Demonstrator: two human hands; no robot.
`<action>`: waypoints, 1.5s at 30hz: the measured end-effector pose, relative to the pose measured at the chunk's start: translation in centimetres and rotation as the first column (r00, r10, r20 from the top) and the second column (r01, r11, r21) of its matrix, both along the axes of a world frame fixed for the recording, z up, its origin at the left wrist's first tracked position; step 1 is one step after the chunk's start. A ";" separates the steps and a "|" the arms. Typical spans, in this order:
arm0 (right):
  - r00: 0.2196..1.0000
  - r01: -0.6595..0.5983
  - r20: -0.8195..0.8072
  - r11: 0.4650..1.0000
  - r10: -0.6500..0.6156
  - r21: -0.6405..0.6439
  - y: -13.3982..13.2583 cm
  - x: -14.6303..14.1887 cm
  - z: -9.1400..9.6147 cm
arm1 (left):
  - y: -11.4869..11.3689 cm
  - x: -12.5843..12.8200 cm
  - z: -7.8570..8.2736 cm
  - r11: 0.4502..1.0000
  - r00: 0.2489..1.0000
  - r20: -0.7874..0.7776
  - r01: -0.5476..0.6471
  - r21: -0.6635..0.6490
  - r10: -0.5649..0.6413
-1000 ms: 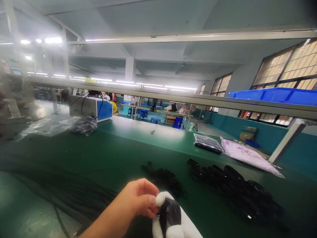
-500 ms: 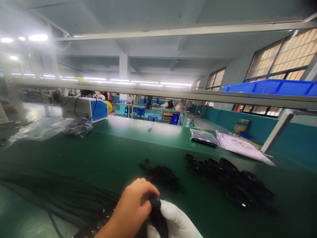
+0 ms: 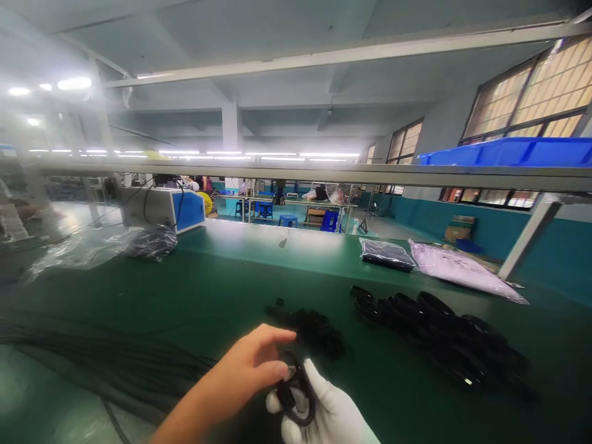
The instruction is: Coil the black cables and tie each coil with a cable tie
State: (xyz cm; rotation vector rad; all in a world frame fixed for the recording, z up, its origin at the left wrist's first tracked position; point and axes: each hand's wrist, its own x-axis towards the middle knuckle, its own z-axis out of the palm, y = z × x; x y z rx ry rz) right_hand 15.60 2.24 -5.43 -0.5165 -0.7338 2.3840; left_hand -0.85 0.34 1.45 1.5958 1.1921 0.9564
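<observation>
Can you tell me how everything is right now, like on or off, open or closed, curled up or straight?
Black coil: curled into a loop.
Left hand: bare, thumb and forefinger parted.
Right hand: white-gloved, holding the black coil.
Long cables: stretched out, uncoiled.
Black loops: heaped together.
Middle dark pile: heaped, too dark for details.
Pink packet: lying flat.
Blue bin: raised, insides hidden.
Ceiling lights: on.
Fan: cannot tell if spinning.

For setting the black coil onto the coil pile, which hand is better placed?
Right, I'd judge: the gloved right hand grips the black coil and is nearer the coil pile; the bare left hand is open and farther off.
</observation>
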 end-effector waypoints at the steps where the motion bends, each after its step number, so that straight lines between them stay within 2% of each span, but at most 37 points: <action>1: 1.000 -0.031 -0.007 0.999 0.031 -0.031 0.0 0.0 0.0 | 0.1 -0.3 0.1 0.995 0.992 0.093 0.087 -0.052 -0.082; 2: 0.999 -0.038 0.007 0.998 0.038 -0.041 0.0 0.0 0.1 | 0.3 -0.4 0.1 0.987 0.983 0.143 0.131 -0.089 -0.118; 3: 0.999 -0.018 0.040 1.000 0.018 -0.009 0.0 0.1 0.3 | 0.4 -0.5 0.1 0.987 0.985 0.134 0.124 -0.105 -0.110; 5: 0.984 0.075 0.149 0.985 -0.099 0.157 0.0 0.4 0.8 | 0.7 -0.2 -0.1 0.996 1.000 -0.006 0.021 -0.086 -0.021; 7: 0.944 0.131 0.232 0.912 -0.234 0.388 -0.1 0.9 1.5 | 0.8 0.3 -0.5 0.994 0.986 -0.132 -0.103 -0.017 0.100; 9: 0.934 0.090 0.255 0.855 -0.251 0.511 -0.2 1.2 2.1 | 0.6 0.7 -1.0 0.985 0.974 -0.148 -0.171 0.023 0.172; 13: 0.928 -0.040 0.339 0.863 -0.155 0.504 -0.5 1.1 2.5 | -0.1 1.0 -1.4 0.977 0.958 -0.190 -0.210 0.038 0.213; 16: 0.949 0.019 0.278 0.907 -0.149 0.421 -0.6 0.9 2.0 | -0.5 0.9 -1.4 0.960 0.943 -0.182 -0.272 0.062 0.279; 18: 0.971 0.045 0.204 0.930 -0.127 0.365 -0.6 0.9 1.8 | -0.6 0.9 -1.7 0.956 0.953 -0.094 -0.292 -0.010 0.289; 21: 0.975 0.012 0.199 0.923 -0.096 0.386 -0.6 0.9 2.0 | -0.7 1.1 -2.8 0.954 0.976 0.073 -0.181 -0.241 0.204; 23: 0.965 -0.026 0.247 0.903 -0.089 0.429 -0.6 0.9 2.5 | -0.7 1.4 -3.8 0.945 0.971 0.166 -0.114 -0.307 0.171; 27: 0.940 -0.045 0.322 0.897 -0.110 0.439 -0.7 1.0 3.3 | -0.8 2.2 -5.4 0.955 0.934 0.314 -0.075 -0.288 0.168; 30: 0.973 -0.022 0.220 0.915 -0.073 0.403 -0.8 1.3 3.2 | -0.9 2.2 -5.6 0.963 0.906 0.413 0.026 -0.269 0.091; 32: 0.982 -0.020 0.182 0.921 -0.055 0.388 -0.9 1.3 2.9 | -0.9 1.9 -5.2 0.964 0.917 0.396 0.060 -0.260 0.050; 33: 0.983 -0.018 0.177 0.927 -0.052 0.375 -0.9 1.3 2.7 | -0.9 1.7 -4.9 0.965 0.941 0.334 0.041 -0.259 0.050; 35: 0.985 0.008 0.158 0.945 -0.063 0.328 -0.9 1.2 2.3 | -1.0 1.3 -4.3 0.977 0.985 0.121 -0.102 -0.189 0.126; 37: 0.987 0.023 0.146 0.960 -0.066 0.280 -0.7 1.2 2.1 | -1.1 1.1 -3.7 0.969 0.965 -0.087 -0.247 0.011 0.247; 38: 0.984 0.018 0.166 0.957 -0.068 0.288 -0.6 1.1 2.0 | -1.2 1.1 -3.6 0.954 0.945 -0.152 -0.272 0.127 0.290; 40: 0.962 -0.024 0.260 0.928 -0.079 0.371 -0.3 1.1 1.9 | -1.4 1.3 -3.6 0.923 0.920 -0.226 -0.251 0.291 0.321; 43: 0.925 -0.080 0.362 0.875 -0.114 0.478 0.1 1.0 1.8 | -1.4 1.8 -4.5 0.884 0.900 -0.252 -0.237 0.403 0.356; 45: 0.933 -0.077 0.343 0.872 -0.107 0.483 0.2 0.9 1.6 | -1.3 2.0 -5.3 0.843 0.892 -0.209 -0.270 0.466 0.402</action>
